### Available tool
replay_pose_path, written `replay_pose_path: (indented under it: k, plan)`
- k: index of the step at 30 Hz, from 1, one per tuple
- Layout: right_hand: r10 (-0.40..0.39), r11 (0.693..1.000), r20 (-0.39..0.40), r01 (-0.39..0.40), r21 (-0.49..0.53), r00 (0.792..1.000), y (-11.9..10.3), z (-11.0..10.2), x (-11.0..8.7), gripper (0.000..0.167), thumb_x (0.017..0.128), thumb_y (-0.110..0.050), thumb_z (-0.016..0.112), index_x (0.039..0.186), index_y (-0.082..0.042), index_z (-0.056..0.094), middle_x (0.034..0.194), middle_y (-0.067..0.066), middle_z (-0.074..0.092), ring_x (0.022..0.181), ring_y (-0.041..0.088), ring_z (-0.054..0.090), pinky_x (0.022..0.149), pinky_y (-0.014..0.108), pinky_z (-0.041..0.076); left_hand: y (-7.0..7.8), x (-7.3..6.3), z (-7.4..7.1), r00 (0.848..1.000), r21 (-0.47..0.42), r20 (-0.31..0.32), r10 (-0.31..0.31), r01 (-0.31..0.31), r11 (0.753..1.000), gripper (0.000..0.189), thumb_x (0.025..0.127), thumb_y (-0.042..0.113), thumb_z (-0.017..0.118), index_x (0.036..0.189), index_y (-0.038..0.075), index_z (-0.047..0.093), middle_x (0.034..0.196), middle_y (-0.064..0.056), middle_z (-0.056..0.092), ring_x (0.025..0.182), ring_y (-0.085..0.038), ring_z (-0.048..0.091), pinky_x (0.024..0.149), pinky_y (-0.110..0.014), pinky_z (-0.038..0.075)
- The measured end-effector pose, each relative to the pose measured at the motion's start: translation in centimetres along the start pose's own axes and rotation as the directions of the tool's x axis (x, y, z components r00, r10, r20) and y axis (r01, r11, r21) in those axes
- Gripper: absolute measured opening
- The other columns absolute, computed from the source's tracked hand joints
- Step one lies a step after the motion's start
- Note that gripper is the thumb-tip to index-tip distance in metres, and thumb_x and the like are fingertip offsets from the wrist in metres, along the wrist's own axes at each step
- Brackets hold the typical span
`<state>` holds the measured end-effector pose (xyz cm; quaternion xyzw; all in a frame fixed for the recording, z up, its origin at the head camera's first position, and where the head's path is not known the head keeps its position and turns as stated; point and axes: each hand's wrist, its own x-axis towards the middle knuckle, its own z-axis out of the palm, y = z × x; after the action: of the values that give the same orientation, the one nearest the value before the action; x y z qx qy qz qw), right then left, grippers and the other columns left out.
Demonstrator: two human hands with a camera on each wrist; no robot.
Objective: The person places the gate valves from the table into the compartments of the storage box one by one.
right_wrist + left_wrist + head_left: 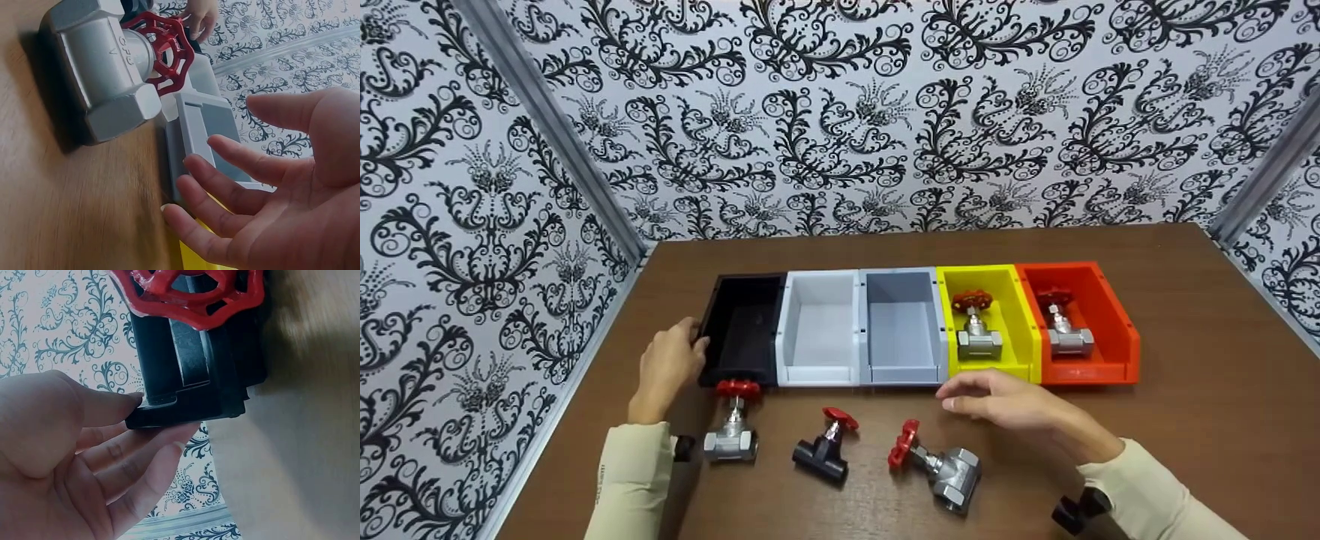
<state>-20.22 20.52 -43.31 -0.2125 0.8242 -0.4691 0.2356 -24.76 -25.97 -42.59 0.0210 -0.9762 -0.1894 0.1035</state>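
My left hand point(669, 364) is at the left wall of the black bin point(742, 330). In the left wrist view, its thumb and fingers point(152, 478) pinch the edge of that bin. My right hand point(1020, 405) hovers in front of the yellow bin point(1012, 296), fingers spread and relaxed, holding nothing. On the table in front of the bins lie a silver valve with a red handwheel point(731, 439), a black valve with a red handle point(826, 454) and another silver valve point(956, 476), tipped over, nearest my right hand.
A white bin point(821, 292), a grey bin point(900, 289) and an orange-red bin point(1080, 289) complete the row. One silver valve point(979, 341) sits in the yellow bin, another valve point(1069, 339) in the orange-red one. Patterned walls point(870, 150) stand behind and left of the brown table point(1185, 315).
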Motion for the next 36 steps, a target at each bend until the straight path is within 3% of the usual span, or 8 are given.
replay_pose_path:
  k: [10,22,36]
  plan:
    - [0.024,0.999,0.041,-0.025,0.024,0.999,0.2,0.5,0.2,0.036,0.097,-0.031,0.063,0.121,-0.005,0.065,0.112,0.011,0.065,0.096,0.028,0.063,0.086,0.044,0.053,-0.2,0.1,0.1,1.000,-0.024,0.016,-0.015,0.016,1.000,0.034,0.095,0.018,0.062,0.123,-0.001,0.062,0.112,-0.026,0.069,0.101,-0.051,0.064,0.079,-0.063,0.048]
    - [0.053,0.995,0.103,-0.061,0.079,0.993,0.6,0.9,0.3,0.036,0.097,-0.031,0.063,0.121,-0.004,0.065,0.114,0.013,0.067,0.103,0.027,0.063,0.088,0.042,0.054,-0.5,0.2,0.4,1.000,-0.046,0.008,-0.020,0.020,0.999,0.036,0.096,0.020,0.061,0.126,0.001,0.062,0.113,-0.023,0.069,0.103,-0.050,0.063,0.082,-0.063,0.048]
    - [0.093,0.988,0.155,-0.111,0.110,0.984,0.5,2.0,0.9,0.032,0.094,-0.029,0.067,0.116,-0.005,0.068,0.101,0.012,0.069,0.091,0.023,0.063,0.072,0.031,0.053,-0.4,0.1,0.3,1.000,-0.062,0.001,-0.022,0.022,0.998,0.031,0.095,0.018,0.061,0.120,0.000,0.064,0.105,-0.022,0.071,0.097,-0.048,0.065,0.079,-0.063,0.048]
